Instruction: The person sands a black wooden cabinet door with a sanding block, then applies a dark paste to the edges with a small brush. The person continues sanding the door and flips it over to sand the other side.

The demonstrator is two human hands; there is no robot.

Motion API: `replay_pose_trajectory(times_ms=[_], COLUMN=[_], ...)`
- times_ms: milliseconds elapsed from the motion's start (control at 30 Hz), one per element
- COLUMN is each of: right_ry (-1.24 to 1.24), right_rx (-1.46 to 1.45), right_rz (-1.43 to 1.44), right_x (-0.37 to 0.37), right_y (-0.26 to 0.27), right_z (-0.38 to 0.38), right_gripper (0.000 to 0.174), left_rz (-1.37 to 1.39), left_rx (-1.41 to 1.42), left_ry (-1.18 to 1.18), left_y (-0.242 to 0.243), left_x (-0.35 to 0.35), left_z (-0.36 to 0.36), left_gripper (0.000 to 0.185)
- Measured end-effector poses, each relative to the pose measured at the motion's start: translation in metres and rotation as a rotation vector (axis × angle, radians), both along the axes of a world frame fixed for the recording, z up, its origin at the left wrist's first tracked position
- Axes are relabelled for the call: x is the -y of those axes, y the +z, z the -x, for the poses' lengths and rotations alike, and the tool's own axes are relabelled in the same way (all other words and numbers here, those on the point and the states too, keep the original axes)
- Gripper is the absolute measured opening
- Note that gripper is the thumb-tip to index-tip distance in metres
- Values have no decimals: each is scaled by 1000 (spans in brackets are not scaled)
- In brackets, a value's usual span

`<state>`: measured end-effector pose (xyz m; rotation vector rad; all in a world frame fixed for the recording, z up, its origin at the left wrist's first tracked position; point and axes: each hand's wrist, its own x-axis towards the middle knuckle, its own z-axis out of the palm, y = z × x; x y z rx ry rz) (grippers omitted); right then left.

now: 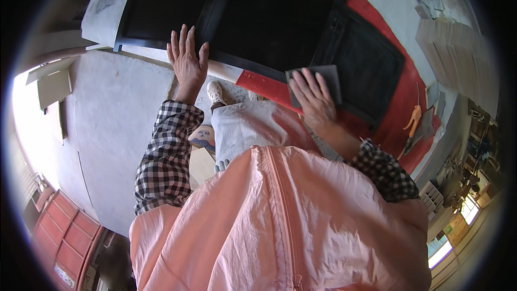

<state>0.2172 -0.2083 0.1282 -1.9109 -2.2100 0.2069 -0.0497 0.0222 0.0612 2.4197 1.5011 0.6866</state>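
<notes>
A large black framed panel (274, 16) lies before me on a work surface. My left hand (188, 59) is spread flat, palm down, with its fingertips over the panel's near edge; I cannot tell how firmly it touches. Under my right hand (317, 99) is a flat dark grey pad (333, 83), possibly an abrasive sheet. My fingers lie across its top, and it sits at the corner between the large panel and a smaller black framed panel (367, 69). The pad's underside is hidden.
Red cloth (404, 129) covers the surface beneath the panels. An orange pistol-grip tool with a thin nozzle (414, 119), apparently an air blow gun, lies at right. Stacked pale boards (456, 52) stand beyond it. A broad pale board (121, 101) is at left, red metal-framed panels (68, 234) lower left.
</notes>
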Motion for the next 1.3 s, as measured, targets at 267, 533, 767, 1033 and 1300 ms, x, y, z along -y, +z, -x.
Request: replay_pose_trajectory(times_ms=[267,533,767,1033,1300], right_ry=[-344,-475,-467,-475,-460], right_rx=[236,6,-27,-16,-8], right_rz=[-43,20,-14,3,-35], right_x=[79,72,76,72,70], right_y=[24,-15,-18,-19,-20], right_z=[-49,-36,-38,-36,-38], right_gripper=[58,67,63,61,58], left_rz=[217,371,318,366,367], left_rx=[91,61,65,64,72], left_ry=[-173,-132,-171,-171,-186], left_y=[33,46,36,43,40], left_x=[89,108,95,93,91], left_z=[-59,-123,-111,-111,-110], left_gripper=[83,101,98,103,102])
